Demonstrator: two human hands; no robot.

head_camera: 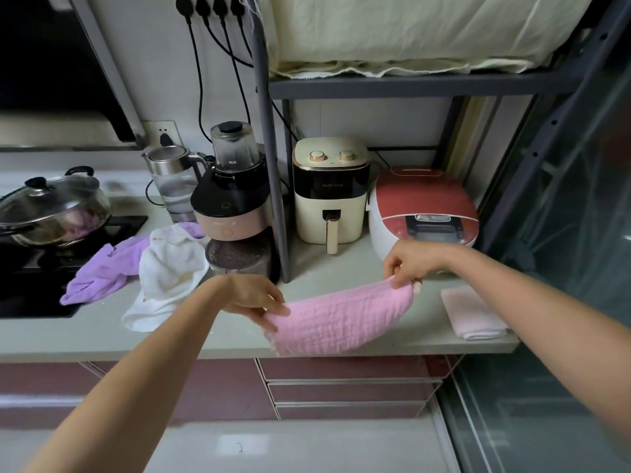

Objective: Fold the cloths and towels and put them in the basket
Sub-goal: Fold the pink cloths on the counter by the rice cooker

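on counter (102,339) — pink cloth (338,322) between both hands

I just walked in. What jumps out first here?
The pink cloth at the counter's front edge, stretched between the left hand and right hand, each pinching a corner. Left of it lie a crumpled white cloth and purple cloth; a folded towel sits right.

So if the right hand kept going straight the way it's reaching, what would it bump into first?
Probably the red rice cooker. The right hand, pinching the pink cloth, reaches toward the wall, and the cooker sits just behind it, though depth is hard to judge.
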